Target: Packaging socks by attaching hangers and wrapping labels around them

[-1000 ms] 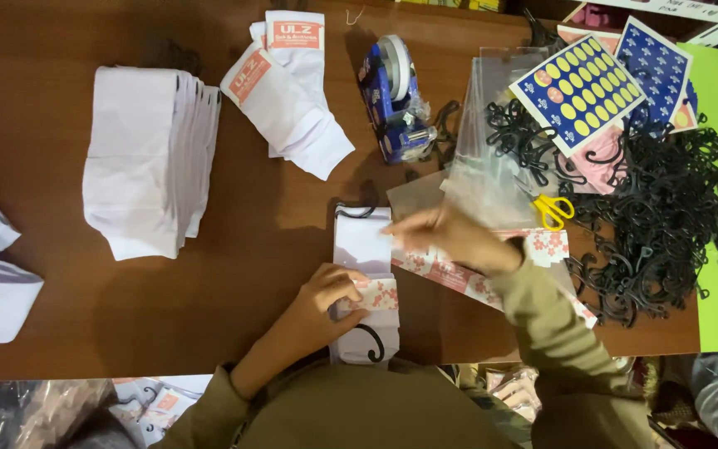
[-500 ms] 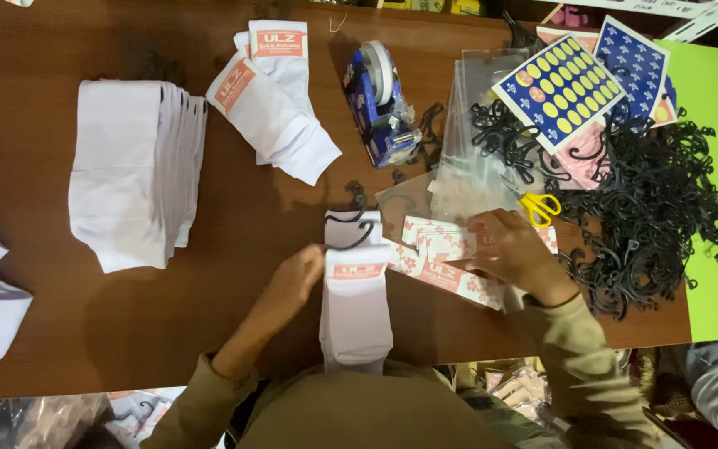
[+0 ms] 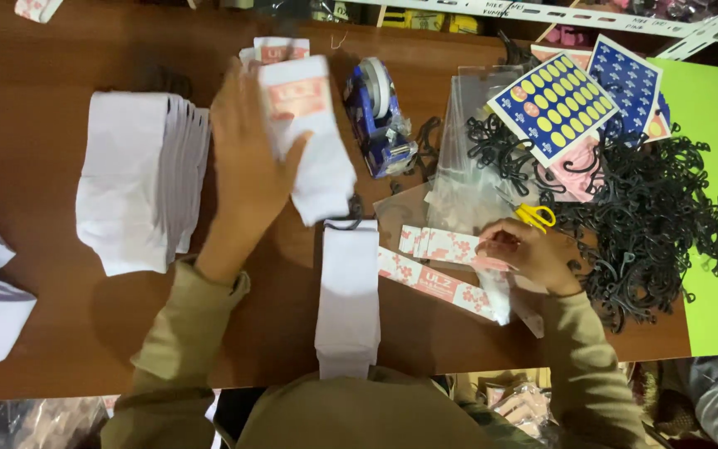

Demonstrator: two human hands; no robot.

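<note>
Labelled pair [image 3: 313, 141]: under left hand [image 3: 247, 158], pressed flat with open palm onto finished pile at table's far side.
Done: at least 2 banded pairs stacked there.
In hand: right hand [image 3: 533, 254] pinched shut on paper label strips [image 3: 438, 266].
Next pair [image 3: 348, 295]: unbanded, lying at near edge.
Left: tall stack of white socks [image 3: 139, 187] unlabelled.
Containers: clear plastic bags [image 3: 471, 158], contents unclear; black hooks [image 3: 658, 224] loose.

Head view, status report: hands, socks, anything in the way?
Left hand on labelled white sock, far pile. Right hand on paper label strips. Unlabelled sock lies between. Tape dispenser close beside.
</note>
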